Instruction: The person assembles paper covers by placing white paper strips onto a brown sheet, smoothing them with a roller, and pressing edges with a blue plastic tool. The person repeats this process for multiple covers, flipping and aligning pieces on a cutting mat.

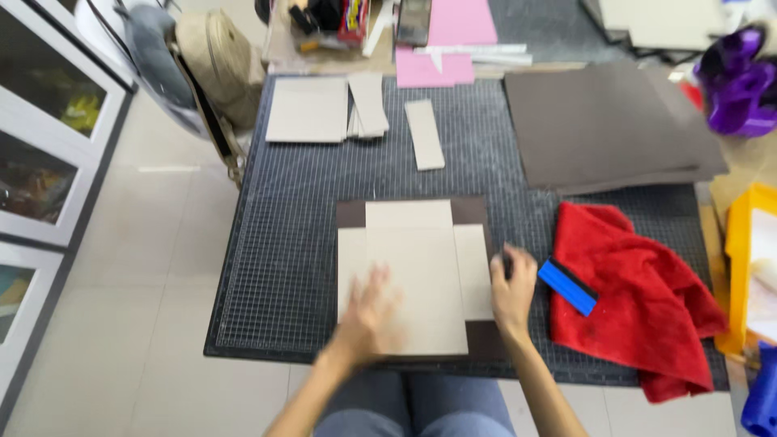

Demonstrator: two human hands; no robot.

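Observation:
A dark brown sheet (472, 211) lies on the cutting mat (283, 243) with pale grey cardboard panels (421, 259) laid on top of it. My left hand (368, 316), blurred, rests flat with fingers spread on the lower left of the large middle panel. My right hand (512, 287) presses on the right edge of the sheet beside the narrow right panel. Neither hand holds anything. A blue scraper (567, 286) lies just right of my right hand, on a red cloth (639, 299).
Spare grey cardboard pieces (307, 109) and a strip (425, 133) lie at the mat's far side. A stack of dark brown sheets (607, 121) sits far right, pink paper (445, 48) behind. A yellow tray (740, 267) is at the right edge, a bag (214, 61) at the left.

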